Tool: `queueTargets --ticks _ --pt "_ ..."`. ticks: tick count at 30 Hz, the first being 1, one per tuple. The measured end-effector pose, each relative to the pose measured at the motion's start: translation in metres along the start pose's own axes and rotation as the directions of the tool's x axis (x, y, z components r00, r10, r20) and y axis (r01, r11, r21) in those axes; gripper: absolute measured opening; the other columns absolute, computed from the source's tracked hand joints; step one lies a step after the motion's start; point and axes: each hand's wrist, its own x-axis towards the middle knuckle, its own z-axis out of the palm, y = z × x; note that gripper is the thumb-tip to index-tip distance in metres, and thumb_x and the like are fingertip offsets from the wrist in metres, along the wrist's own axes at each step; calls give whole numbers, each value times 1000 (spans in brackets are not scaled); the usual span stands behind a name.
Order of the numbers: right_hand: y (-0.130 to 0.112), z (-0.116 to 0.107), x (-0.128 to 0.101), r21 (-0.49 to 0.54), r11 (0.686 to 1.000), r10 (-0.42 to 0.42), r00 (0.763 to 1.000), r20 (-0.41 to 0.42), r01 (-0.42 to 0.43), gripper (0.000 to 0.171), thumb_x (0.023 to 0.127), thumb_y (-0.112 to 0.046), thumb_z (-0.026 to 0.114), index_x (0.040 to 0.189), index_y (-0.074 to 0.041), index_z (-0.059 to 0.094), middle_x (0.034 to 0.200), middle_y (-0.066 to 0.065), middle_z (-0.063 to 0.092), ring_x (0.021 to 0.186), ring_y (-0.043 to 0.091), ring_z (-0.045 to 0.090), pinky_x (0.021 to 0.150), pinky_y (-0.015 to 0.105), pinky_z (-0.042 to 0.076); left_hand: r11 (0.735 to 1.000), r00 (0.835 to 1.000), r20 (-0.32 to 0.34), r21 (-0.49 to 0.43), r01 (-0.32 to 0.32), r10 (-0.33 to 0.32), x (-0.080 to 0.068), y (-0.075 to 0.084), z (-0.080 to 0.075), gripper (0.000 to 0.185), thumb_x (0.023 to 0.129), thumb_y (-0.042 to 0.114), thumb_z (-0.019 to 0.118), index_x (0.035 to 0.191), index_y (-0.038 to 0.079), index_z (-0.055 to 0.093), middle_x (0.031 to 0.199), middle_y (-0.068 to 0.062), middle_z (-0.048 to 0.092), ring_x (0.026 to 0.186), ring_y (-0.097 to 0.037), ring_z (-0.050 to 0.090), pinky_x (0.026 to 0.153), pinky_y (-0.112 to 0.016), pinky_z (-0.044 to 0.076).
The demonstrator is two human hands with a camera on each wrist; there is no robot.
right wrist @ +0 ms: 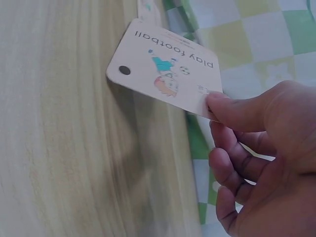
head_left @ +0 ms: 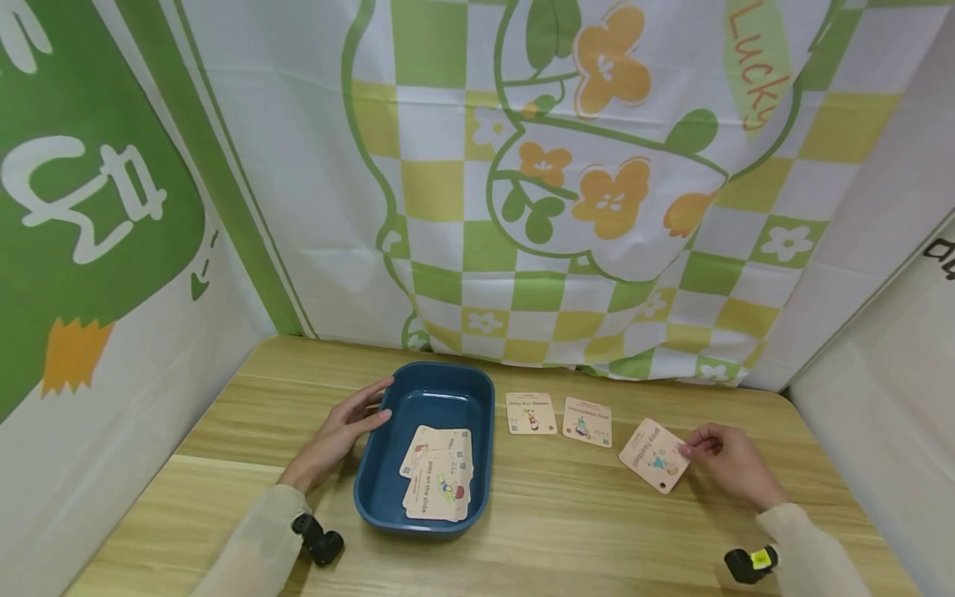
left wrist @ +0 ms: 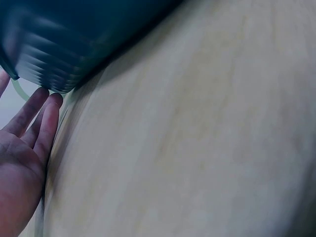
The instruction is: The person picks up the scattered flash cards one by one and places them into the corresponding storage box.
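Nearest the lens: two cream sleeves, each with a small black wrist device, low over the wooden tabletop (head_left: 567, 514). Right hand (head_left: 729, 463) pinching the near edge of a "play football" card (head_left: 654, 455) between thumb and forefinger, remaining fingers curled underneath; card lifted slightly off the wood in the right wrist view, punched hole at its far corner. Left hand (head_left: 345, 431) relaxed and unclenched, fingers straight, fingertips resting against the left wall of a dark blue tray (head_left: 382, 464), gripping nothing. Held card well apart from the left hand, on the opposite side of the tray, to the tray's right. Inside the tray: a loose pile of similar cards (head_left: 438, 473), overlapping, printed sides up. Between the tray and the held card: two more cards flat on the wood, one (head_left: 531, 413) just beside the tray's far right corner, another (head_left: 587, 421) next to it. Beyond everything, a green, yellow and white checkered cloth (head_left: 477, 191) with orange flowers, hanging behind the tabletop.
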Motion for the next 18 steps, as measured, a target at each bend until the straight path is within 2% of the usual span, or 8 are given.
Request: queueTargets --ticks 8,18 --pt "-5 -5 -5 28 999 -19 1000 -6 19 15 92 -8 75 93 5 68 82 5 65 71 13 56 59 25 49 1000 1000 0 6 2 -2 0 0 0 59 102 25 62 157 15 41 160 -18 34 146 -44 27 117 -65 20" --pt "-9 -1 -10 -17 996 -83 996 -23 83 7 91 -4 74 91 1 71 78 1 64 69 8 55 61 24 49 1000 1000 1 11 -2 2 0 0 0 59 103 25 62 157 15 41 160 -18 34 146 -44 28 116 -65 20"
